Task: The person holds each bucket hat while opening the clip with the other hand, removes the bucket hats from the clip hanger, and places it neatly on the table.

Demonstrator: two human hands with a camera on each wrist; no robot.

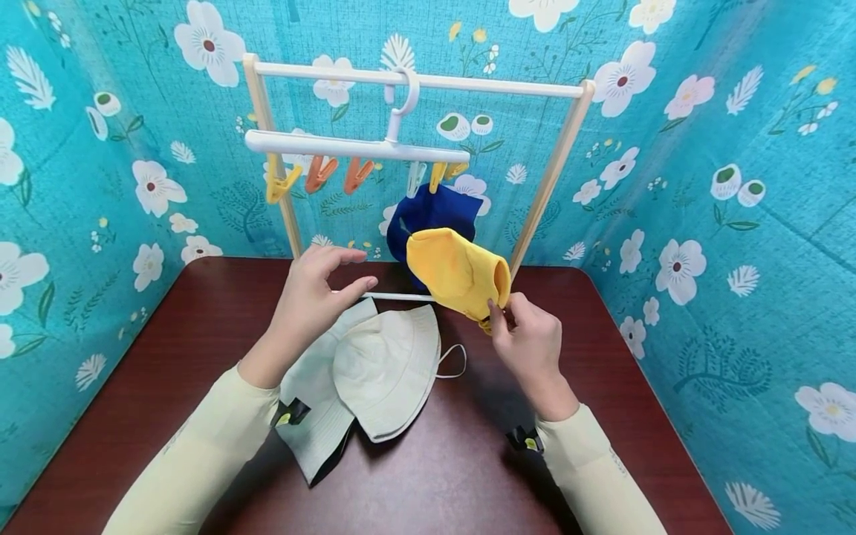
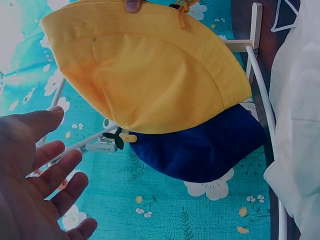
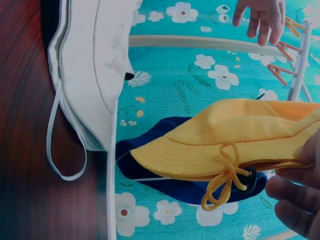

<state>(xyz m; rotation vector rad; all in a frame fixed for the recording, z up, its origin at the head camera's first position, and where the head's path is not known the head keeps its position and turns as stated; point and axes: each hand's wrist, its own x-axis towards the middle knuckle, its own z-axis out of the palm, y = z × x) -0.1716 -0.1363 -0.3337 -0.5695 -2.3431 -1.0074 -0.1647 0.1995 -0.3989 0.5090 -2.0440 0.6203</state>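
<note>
The yellow hat [image 1: 458, 271] is held in the air, below and in front of the right end of the white hanger [image 1: 334, 145]. Its brim is pinched between thumb and fingers of the right hand [image 1: 528, 338]; from this brim, a knotted yellow cord [image 3: 227, 175] is hanging. The left hand [image 1: 317, 282] is kept below the left half of the hanger, its thumb and fingers apart — nothing is held there. Behind the yellow hat, under the hanger's right end, a blue hat [image 1: 428, 212] is seen, apparently gripped by a yellow clip [image 1: 438, 177]. On the table [image 1: 461, 475], below the hanger, two pale hats [image 1: 388, 371] are laid, overlapping. Some risks can be judged: because the brim is supported at one side only, the yellow hat could be dropped if the pinch is loosened — or the blue hat could be pulled from its clip, if it is pushed.
</note>
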